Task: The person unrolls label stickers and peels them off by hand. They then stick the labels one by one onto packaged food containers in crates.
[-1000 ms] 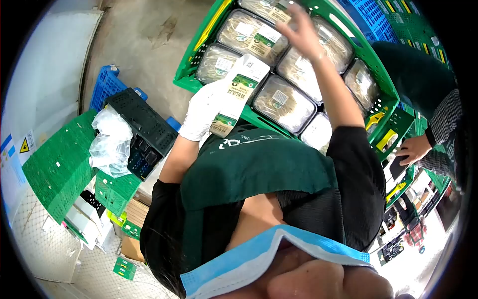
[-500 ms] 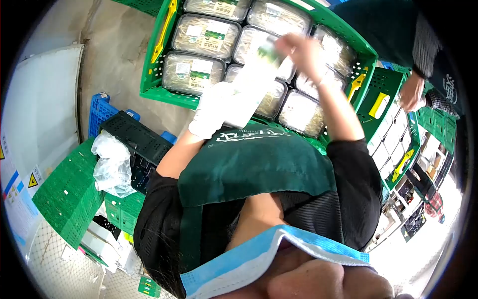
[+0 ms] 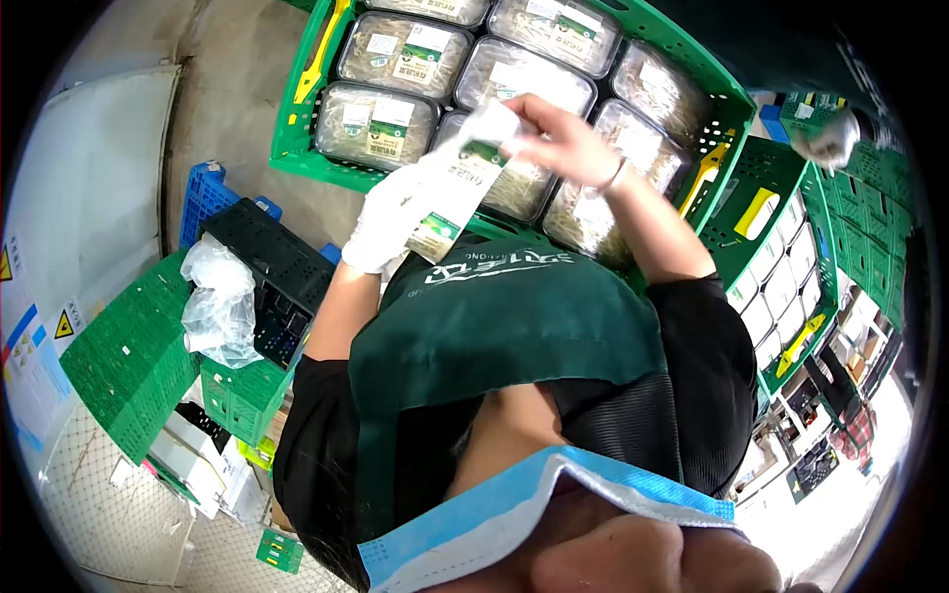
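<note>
My left hand [image 3: 388,219], in a white glove, is closed on a strip of labels [image 3: 463,188] with green and white printing. The strip slants up to the right over the near edge of the crate. At its upper end my bare right hand [image 3: 568,143] pinches the strip, fingertips bent around it. Under both hands is a green crate [image 3: 287,143] with clear lidded packs of pale, thin strands. Labels show on a left pack [image 3: 376,124] and a back pack [image 3: 556,35]; the near right pack [image 3: 593,217] shows no green label.
To the right stands another green crate [image 3: 741,163] of packs, with a co-worker's gloved hand [image 3: 828,138] above it. On the left, a crumpled plastic bag [image 3: 219,301] lies by a black crate [image 3: 259,247] and a green crate [image 3: 129,346]. A blue crate [image 3: 203,203] sits behind them.
My right hand has moved down and left and now pinches the strip's upper end. The left hand has shifted slightly left, turning the printed side into view. The co-worker's hand has moved up.
</note>
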Demonstrator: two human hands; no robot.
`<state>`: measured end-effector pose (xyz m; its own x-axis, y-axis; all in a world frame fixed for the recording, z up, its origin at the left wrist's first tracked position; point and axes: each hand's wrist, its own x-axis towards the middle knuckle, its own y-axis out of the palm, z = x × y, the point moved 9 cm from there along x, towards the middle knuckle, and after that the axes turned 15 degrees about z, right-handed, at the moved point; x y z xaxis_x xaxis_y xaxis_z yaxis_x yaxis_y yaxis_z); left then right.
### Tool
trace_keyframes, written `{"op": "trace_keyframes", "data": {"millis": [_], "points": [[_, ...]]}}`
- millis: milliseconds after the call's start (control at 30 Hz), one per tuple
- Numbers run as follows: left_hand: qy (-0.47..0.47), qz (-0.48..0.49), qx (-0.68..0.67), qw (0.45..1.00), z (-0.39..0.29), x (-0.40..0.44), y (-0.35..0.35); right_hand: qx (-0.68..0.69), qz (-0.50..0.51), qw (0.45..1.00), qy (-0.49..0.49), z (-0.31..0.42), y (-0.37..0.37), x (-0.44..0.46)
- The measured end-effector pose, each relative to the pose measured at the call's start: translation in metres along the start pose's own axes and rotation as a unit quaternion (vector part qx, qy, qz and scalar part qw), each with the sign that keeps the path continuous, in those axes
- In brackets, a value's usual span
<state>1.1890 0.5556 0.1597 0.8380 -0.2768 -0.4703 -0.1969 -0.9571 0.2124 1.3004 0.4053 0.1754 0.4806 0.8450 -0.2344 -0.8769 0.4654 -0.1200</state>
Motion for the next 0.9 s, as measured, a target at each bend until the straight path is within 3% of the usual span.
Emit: {"op": "trace_keyframes", "data": {"millis": [67, 100, 167, 233, 300, 333, 367, 400, 433, 467, 500, 567, 667, 700, 767, 800, 833, 900], "points": [[-0.100, 0.101, 0.099, 0.985, 0.003, -0.001, 0.005, -0.073, -0.026, 0.997, 0.011, 0.026, 0.021, -0.014], [-0.100, 0.101, 0.100, 0.985, 0.002, -0.002, 0.013, -0.081, -0.053, 0.995, 0.016, 0.030, 0.027, -0.020], [0.072, 0.027, 0.014, 0.997, -0.038, -0.001, 0.030, -0.084, -0.040, 0.995, -0.037, 0.044, 0.051, -0.025], [0.110, 0.008, 0.219, 0.969, -0.042, 0.001, 0.038, -0.065, -0.094, 0.993, -0.029, 0.038, 0.059, -0.034], [-0.075, -0.036, 0.136, 0.987, -0.002, -0.003, 0.026, -0.138, -0.131, 0.982, -0.019, 0.043, 0.044, -0.044], [0.009, -0.040, 0.213, 0.976, 0.008, -0.003, 0.019, -0.196, -0.159, 0.967, -0.025, 0.042, 0.033, -0.048], [0.010, -0.039, 0.212, 0.976, 0.007, -0.006, 0.015, -0.276, -0.182, 0.943, 0.036, 0.027, 0.015, -0.049], [0.047, -0.007, 0.266, 0.963, -0.003, -0.008, 0.020, -0.232, -0.172, 0.952, 0.099, 0.012, -0.013, -0.044], [0.084, 0.024, 0.318, 0.944, -0.010, -0.012, 0.023, -0.357, -0.206, 0.911, 0.028, 0.011, -0.039, -0.039], [0.090, 0.047, 0.324, 0.940, 0.001, -0.015, 0.010, -0.405, -0.184, 0.895, 0.036, -0.002, -0.049, -0.027], [-0.001, 0.053, 0.386, 0.921, 0.015, -0.016, -0.002, -0.463, -0.168, 0.868, 0.066, -0.026, -0.052, -0.013], [-0.015, 0.002, 0.082, 0.997, 0.034, -0.028, -0.027, -0.534, -0.148, 0.820, 0.146, -0.084, -0.055, 0.007], [0.028, 0.000, 0.089, 0.996, 0.021, -0.038, -0.022, -0.568, -0.221, 0.784, 0.116, -0.070, -0.045, -0.002], [0.028, -0.001, 0.088, 0.996, 0.018, -0.041, -0.016, -0.592, -0.247, 0.750, 0.161, -0.064, -0.041, -0.014], [0.065, 0.001, -0.037, 0.997, 0.003, -0.041, -0.001, -0.512, -0.231, 0.807, 0.184, -0.041, -0.017, -0.023], [0.077, 0.020, -0.027, 0.996, 0.008, -0.039, 0.000, -0.235, -0.154, 0.956, 0.086, -0.039, 0.009, -0.021], [0.077, 0.023, -0.027, 0.996, 0.006, -0.040, 0.000, 0.068, -0.060, 0.996, -0.022, -0.028, 0.043, -0.021], [0.010, 0.046, 0.087, 0.995, 0.008, -0.038, 0.003, -0.083, -0.029, 0.996, -0.006, 0.027, 0.075, -0.032]]}}
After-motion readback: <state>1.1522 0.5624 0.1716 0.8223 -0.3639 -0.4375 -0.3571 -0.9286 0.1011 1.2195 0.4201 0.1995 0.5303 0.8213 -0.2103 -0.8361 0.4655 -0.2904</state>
